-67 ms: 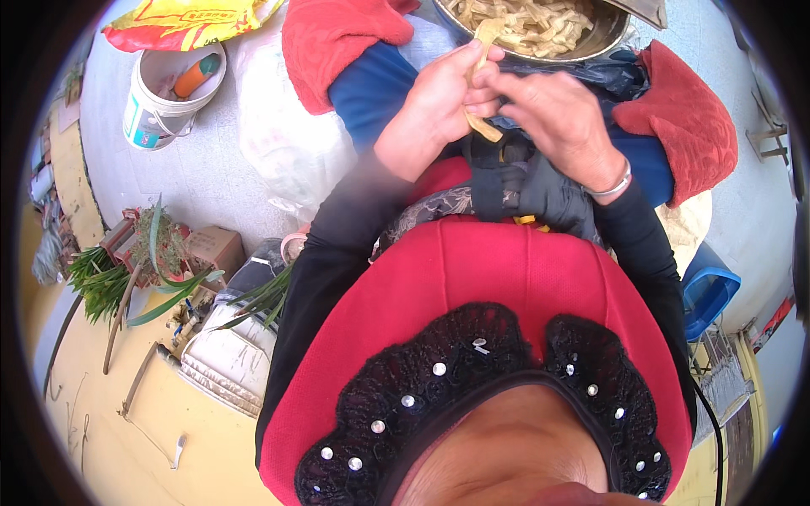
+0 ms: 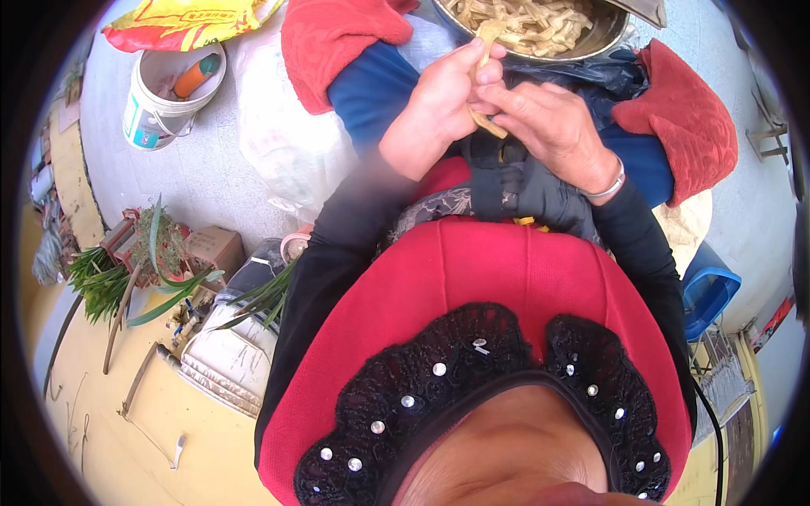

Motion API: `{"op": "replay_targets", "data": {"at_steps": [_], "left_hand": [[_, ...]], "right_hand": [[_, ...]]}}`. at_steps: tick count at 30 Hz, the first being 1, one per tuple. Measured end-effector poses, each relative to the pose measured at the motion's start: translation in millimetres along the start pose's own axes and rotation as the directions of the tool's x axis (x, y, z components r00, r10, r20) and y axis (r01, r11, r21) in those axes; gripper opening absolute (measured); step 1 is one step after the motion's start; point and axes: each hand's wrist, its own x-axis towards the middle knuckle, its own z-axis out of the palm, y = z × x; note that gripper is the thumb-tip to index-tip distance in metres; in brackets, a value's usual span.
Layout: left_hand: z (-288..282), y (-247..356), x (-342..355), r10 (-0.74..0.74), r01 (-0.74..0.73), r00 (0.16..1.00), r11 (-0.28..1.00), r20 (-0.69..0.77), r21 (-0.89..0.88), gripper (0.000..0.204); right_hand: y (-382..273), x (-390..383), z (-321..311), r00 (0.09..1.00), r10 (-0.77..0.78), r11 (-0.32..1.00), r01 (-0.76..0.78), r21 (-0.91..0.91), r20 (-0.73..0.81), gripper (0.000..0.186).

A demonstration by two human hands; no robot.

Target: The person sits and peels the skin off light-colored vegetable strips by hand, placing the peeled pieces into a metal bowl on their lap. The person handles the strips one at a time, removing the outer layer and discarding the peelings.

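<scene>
My left hand [image 2: 447,97] grips a long, pale yellowish strip [image 2: 488,38] upright, its top end above the fingers and its lower end showing below them. My right hand [image 2: 553,126] is beside it, fingers curled and fingertips on the strip's lower part, partly hidden. Just beyond both hands, a round metal pan [image 2: 580,56] holds a pile of similar strips [image 2: 527,24]. Dark plastic [image 2: 614,74] lies under the pan, between my blue-clad legs [image 2: 363,84], whose knees have red cloths [image 2: 675,126] over them.
A yellow-and-red bag [image 2: 169,21], a white bucket [image 2: 156,122] with an orange object [image 2: 194,78] inside and translucent plastic sacking [image 2: 283,152] are on my left, with plants [image 2: 101,282] farther back. A blue plastic container [image 2: 709,295] stands on my right.
My right hand's fingers have shifted slightly, and the lower end of the strip sits a little higher and farther right. My left hand is nearly unchanged.
</scene>
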Motion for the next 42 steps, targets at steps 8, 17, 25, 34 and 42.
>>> {"op": "replay_targets", "data": {"at_steps": [8,17,25,34,42], "left_hand": [[-10.0,-2.3,33.2,0.03,-0.021,0.999,0.954,0.024,-0.299,0.026],[-1.5,-7.1,17.8,0.302,-0.169,0.952,0.657,-0.051,0.735,0.02],[23.1,-7.3,-17.4,0.35,-0.2,0.801,-0.608,0.485,0.768,0.016],[18.6,-32.1,-12.0,0.618,-0.276,0.741,-0.076,0.263,0.958,0.018],[24.2,-24.1,-9.2,0.438,-0.166,0.836,-0.374,0.332,0.912,0.02]], "right_hand": [[4.0,-4.3,18.7,0.988,0.056,0.955,-0.012,0.295,-0.143,0.037],[8.8,-14.8,7.3,0.925,0.301,0.911,-0.207,0.357,-0.233,0.012],[25.4,-3.7,5.5,0.92,0.105,0.993,-0.116,-0.007,-0.378,0.013],[37.1,-17.8,27.6,0.772,0.472,0.82,-0.206,0.534,-0.426,0.016],[32.8,-18.9,1.6,0.878,0.011,0.995,-0.055,-0.079,-0.478,0.016]]}}
